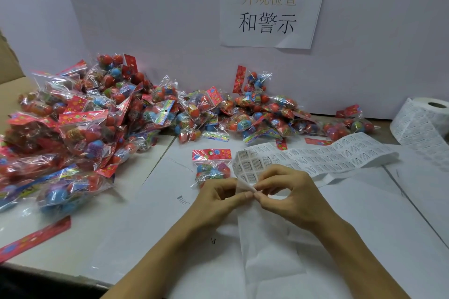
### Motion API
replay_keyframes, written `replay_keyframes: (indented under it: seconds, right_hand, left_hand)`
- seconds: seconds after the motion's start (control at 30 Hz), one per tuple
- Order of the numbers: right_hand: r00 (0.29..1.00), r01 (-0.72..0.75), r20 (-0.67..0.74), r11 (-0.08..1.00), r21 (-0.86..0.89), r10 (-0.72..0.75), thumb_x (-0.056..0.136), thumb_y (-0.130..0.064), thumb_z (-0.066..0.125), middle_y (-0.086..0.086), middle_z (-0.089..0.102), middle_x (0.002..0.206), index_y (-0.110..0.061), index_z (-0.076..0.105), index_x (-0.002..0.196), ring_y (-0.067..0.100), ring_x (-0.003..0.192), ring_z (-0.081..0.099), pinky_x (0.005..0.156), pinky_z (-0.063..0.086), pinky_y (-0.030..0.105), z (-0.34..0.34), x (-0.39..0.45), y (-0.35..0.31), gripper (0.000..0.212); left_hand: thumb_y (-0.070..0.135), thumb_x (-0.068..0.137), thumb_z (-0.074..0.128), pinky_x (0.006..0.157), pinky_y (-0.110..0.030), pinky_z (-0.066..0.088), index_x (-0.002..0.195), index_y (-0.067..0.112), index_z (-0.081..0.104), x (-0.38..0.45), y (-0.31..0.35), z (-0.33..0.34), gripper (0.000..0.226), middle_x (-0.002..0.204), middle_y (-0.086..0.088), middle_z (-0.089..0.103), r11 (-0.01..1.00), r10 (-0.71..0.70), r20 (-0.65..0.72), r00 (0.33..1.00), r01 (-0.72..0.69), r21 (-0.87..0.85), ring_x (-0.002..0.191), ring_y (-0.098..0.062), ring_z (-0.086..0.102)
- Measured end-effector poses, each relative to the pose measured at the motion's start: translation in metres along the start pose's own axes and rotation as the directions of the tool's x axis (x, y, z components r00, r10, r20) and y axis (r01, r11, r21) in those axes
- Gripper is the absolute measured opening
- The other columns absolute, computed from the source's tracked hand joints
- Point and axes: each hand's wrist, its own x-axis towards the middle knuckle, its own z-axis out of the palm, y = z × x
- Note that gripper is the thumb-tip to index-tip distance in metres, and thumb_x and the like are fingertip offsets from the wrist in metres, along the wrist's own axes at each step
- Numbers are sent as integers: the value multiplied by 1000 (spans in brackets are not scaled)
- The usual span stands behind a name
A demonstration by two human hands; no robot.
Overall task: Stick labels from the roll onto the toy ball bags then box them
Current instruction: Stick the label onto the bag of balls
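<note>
A head-worn camera looks down on a white surface [364,226] set against a pale wall. Near the front edge, at the middle, two bare hands meet. The left hand [216,198] and the right hand [289,194] both have fingers curled, and their fingertips pinch the same spot on a strip of labels [315,160], at the strip's bent end, where a small label seems to be lifting off the backing. Below the hands, bare white backing paper [264,245] trails toward the front edge. The strip runs from the hands toward the right edge, where it joins the label roll [422,124] lying near the back right corner.

Just behind the left hand lies a single toy ball bag [211,167], clear plastic with a red card header, holding coloured balls. A large heap of toy ball bags [80,124] covers the left side of the surface, and more bags [262,114] spread along the back edge. A loose red card strip [34,240] lies by the front left edge. A cardboard flap [9,65] shows at the far left. A paper sign [272,7] with Chinese characters is taped to the wall.
</note>
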Motion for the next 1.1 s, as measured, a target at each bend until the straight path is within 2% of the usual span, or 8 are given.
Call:
replay_keyframes:
  seconds: [0.17, 0.3, 0.4, 0.5, 0.67, 0.9, 1.0, 1.1]
  right_hand:
    - [1000, 4, -17, 1000, 27, -3, 78, -1, 84, 0, 70, 86, -5, 82, 89, 12, 75, 69, 70, 58, 28, -1, 0, 0, 12]
    - [998, -15, -54, 997, 71, 19, 79, 3, 81, 3, 70, 79, -2, 81, 79, 15, 70, 68, 65, 57, 28, 0, 1, 0, 4]
    - [997, -22, -73, 997, 80, 28, 78, 6, 80, 2, 69, 75, -1, 79, 74, 13, 66, 66, 63, 54, 23, 1, 1, 0, 9]
    - [997, -27, -74, 996, 88, 33, 78, 8, 79, 2, 69, 74, -1, 78, 73, 14, 64, 66, 62, 54, 22, 1, 1, 0, 10]
    - [994, -40, -100, 995, 93, 49, 78, 7, 79, 2, 69, 79, -2, 78, 74, 15, 67, 67, 63, 56, 24, 3, 1, 0, 10]
    - [996, -41, -77, 996, 84, 47, 76, 6, 82, 3, 68, 87, -3, 78, 82, 15, 70, 70, 66, 56, 22, 1, 0, -3, 11]
    - [999, -31, -35, 997, 69, 34, 76, 1, 84, 3, 68, 88, -2, 79, 85, 15, 71, 70, 66, 57, 23, 1, 0, -3, 10]
    - [999, -17, -37, 999, 51, 19, 77, -1, 85, 4, 68, 86, -3, 80, 82, 15, 72, 70, 66, 59, 27, 1, 0, -4, 8]
  left_hand:
    - [24, 95, 66, 92, -45, 59, 108, 14, 78, 1, 0, -2, 19, 109, -7, 76, 998, 39, 4, 999, -39, 52, 107, -28, 71]
    - [22, 97, 63, 95, -43, 58, 118, 9, 73, 0, 1, 0, 27, 118, -7, 74, 999, 38, 43, 998, -39, 25, 113, -27, 70]
    - [21, 97, 61, 97, -45, 58, 122, 7, 71, 0, 0, 1, 30, 119, -8, 74, 999, 36, 51, 998, -37, 17, 114, -27, 70]
    - [19, 96, 62, 94, -38, 59, 125, 8, 69, 0, 0, 3, 31, 121, -7, 74, 999, 14, 67, 998, -12, -35, 114, -26, 70]
    - [18, 91, 67, 86, -34, 60, 120, 14, 73, 2, -1, 5, 29, 118, -6, 76, 990, -33, 5, 999, 33, -139, 109, -27, 73]
    - [12, 96, 70, 87, -40, 60, 109, 3, 76, 3, -1, 1, 17, 104, -13, 77, 999, 32, -36, 999, -32, 16, 99, -31, 74]
    - [18, 94, 71, 86, -48, 60, 106, 4, 77, 2, 2, -1, 19, 98, -14, 77, 995, 64, -20, 998, -62, 84, 96, -37, 73]
    - [15, 97, 70, 87, -55, 58, 106, 4, 77, 1, 2, -2, 17, 98, -14, 77, 985, 99, -2, 995, -98, 142, 97, -40, 72]
